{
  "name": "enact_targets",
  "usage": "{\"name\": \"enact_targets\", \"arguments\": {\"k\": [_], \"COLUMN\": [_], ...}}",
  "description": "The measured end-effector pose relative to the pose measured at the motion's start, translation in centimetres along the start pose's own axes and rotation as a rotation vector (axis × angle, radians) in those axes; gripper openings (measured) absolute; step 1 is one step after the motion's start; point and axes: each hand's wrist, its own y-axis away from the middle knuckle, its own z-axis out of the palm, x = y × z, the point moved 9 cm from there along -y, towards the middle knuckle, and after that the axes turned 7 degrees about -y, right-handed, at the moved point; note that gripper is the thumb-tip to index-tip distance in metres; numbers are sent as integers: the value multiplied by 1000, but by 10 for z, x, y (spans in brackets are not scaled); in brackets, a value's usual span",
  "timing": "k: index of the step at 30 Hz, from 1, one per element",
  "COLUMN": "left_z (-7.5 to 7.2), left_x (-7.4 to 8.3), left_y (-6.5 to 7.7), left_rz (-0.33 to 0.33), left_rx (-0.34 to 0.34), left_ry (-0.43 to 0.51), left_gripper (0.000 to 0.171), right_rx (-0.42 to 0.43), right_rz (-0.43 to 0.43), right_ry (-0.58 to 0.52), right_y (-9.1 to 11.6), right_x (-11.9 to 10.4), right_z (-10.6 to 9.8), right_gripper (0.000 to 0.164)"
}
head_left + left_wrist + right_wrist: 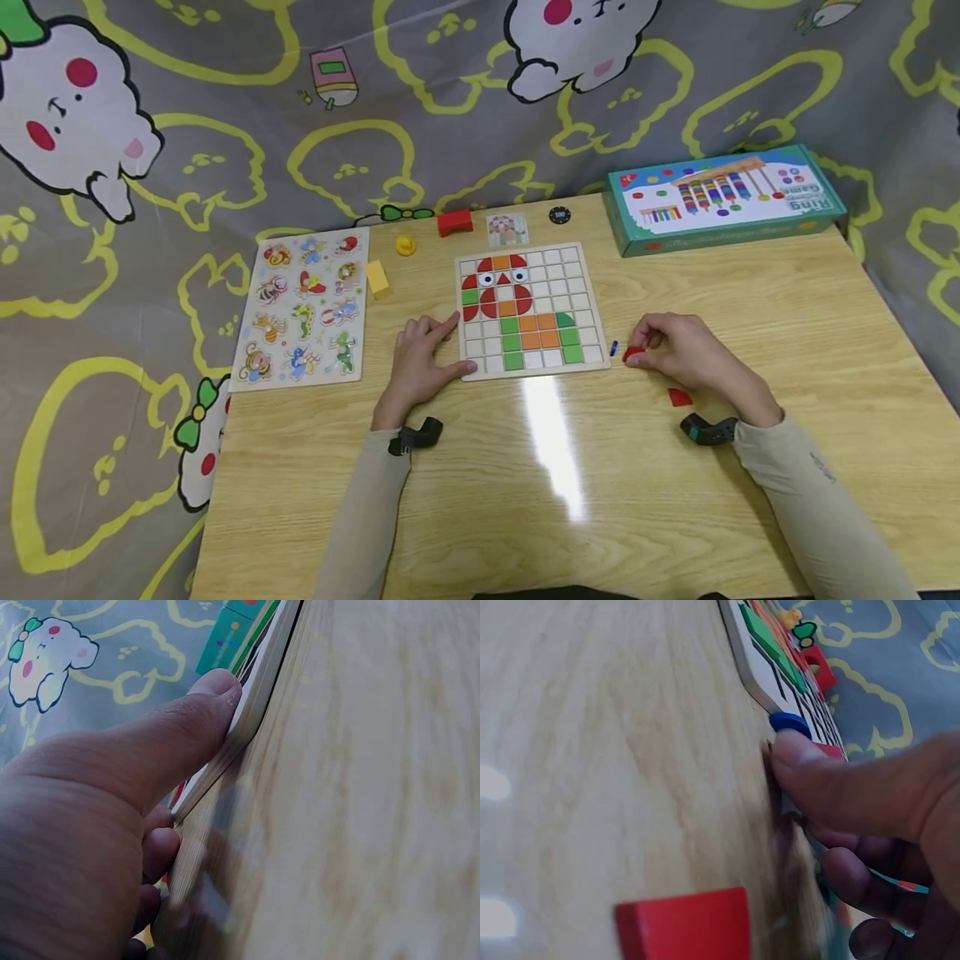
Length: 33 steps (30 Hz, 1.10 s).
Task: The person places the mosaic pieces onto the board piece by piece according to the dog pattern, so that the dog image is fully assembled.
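A white grid board (597, 325) lies in the middle of the table, bearing red, orange and green tiles and two eye tiles that form an animal picture. My left hand (422, 362) rests at its left side, thumb on the near corner and index fingertip at the edge; the left wrist view shows the thumb against the board. To the right of the board, my right hand (678, 346) pinches a small red tile (633, 353) low over the table. Beside it is a small blue piece (790, 722). A red quarter-round tile (679, 397) lies nearer me, below that hand.
An insect puzzle board (300, 308) lies on the left. Along the back are a yellow block (378, 280), a small yellow figure (406, 246), a red arch block (454, 222), a picture card (507, 230), a black chip (559, 215) and a ring game box (727, 200).
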Motion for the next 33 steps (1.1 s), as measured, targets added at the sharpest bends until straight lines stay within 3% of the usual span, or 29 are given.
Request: {"name": "enact_targets", "arguments": {"k": [7, 11, 16, 25, 33], "left_z": [-2, -1, -1, 0, -2], "left_x": [1, 0, -1, -2, -1], "left_y": [0, -1, -1, -1, 0], "left_rz": [3, 3, -1, -1, 17], "left_rx": [4, 2, 3, 4, 25], "left_ry": [1, -3, -4, -3, 2], "left_gripper": [89, 89, 89, 88, 88], "right_rx": [76, 115, 131, 108, 112], "right_rz": [-16, 17, -12, -18, -28], "right_ry": [-78, -169, -196, -280, -215], "right_y": [-8, -20, -43, -100, -148], "right_x": [1, 1, -9, -22, -34], "right_z": [-15, -24, -30, -17, 1], "right_gripper": [8, 9, 16, 26, 17]}}
